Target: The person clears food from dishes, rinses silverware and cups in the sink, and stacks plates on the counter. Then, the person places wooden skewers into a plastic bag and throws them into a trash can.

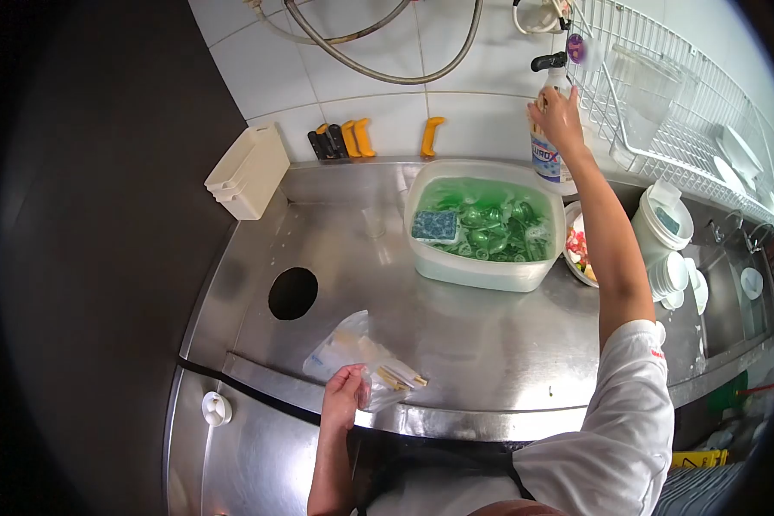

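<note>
My left hand (pixel 346 396) is closed on a crumpled clear plastic bag (pixel 340 344) near the counter's front edge. Several thin wooden sticks (pixel 396 377) stick out of the bag's right side. Far off at the back wall, my right hand (pixel 561 120) has curled fingers in front of a bottle with a black spray head (pixel 549 62). Just below that hand is a white container with a blue label (pixel 545 155). Pale stick-like shapes show beside the fingers; I cannot tell whether they are in the hand or in the container.
A white tub (pixel 482 277) of green soapy water holds dishes and a blue sponge (pixel 435 225). A round hole (pixel 293 293) opens in the steel counter. Yellow-handled and black-handled tools (pixel 357 138) line the wall. A wire rack (pixel 662 155) and stacked white cups (pixel 667 277) stand right.
</note>
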`<state>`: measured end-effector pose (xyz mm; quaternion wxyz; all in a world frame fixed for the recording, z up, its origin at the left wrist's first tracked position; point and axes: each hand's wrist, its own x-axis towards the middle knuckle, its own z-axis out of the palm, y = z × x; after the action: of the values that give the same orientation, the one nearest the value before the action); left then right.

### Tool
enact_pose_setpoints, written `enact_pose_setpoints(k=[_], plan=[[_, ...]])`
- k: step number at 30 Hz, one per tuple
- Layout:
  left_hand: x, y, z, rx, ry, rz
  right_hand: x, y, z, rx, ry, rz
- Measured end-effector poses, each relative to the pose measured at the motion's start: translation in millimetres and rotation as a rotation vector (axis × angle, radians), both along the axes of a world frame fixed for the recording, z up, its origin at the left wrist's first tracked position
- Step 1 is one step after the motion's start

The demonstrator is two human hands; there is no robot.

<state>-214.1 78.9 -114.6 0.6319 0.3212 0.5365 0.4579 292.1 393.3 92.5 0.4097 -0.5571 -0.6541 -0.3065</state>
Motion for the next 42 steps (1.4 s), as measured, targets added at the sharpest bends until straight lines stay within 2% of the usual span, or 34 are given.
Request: enact_pose_setpoints(k=[3,7,12,14,18,25,29,37,42], plan=[[0.8,-0.1,1.3,0.007,0.023,-0.011,-6.2,2.0,18.4,0.022,-0.010,0.084],[-1.2,-4.6,2.2,0.003,0.035,0.014,-17.6,-0.1,25.3,0.044,0.209,0.185],[-4.5,-8.3,-12.5,-0.008,0.000,0.089,-15.8,0.3,18.5,0.072,0.340,0.166],[-9.3,-9.2,-14.8,0.015,0.007,0.048,-13.8,-0.6,24.4,0.123,0.370,0.180],[-4.5,-10.0,-4.3,0.016,-0.063,0.057,-15.8,-5.2,49.5,0.183,0.362,0.109],[-5.8,-8.2,-6.8,0.045,-0.029,0.046,-27.3,-22.0,89.6,0.197,0.330,0.093],[-8.6,-10.3,-4.5,0.020,-0.041,0.044,-32.7,-33.6,103.4,0.219,0.307,0.110],[-9.9,-12.7,-8.3,0.025,-0.043,0.062,-35.8,-34.7,124.5,0.246,0.450,0.081],[-14.6,-17.2,-1.2,-0.003,-0.023,0.030,-44.0,-44.2,131.3,0.316,0.416,0.046]])
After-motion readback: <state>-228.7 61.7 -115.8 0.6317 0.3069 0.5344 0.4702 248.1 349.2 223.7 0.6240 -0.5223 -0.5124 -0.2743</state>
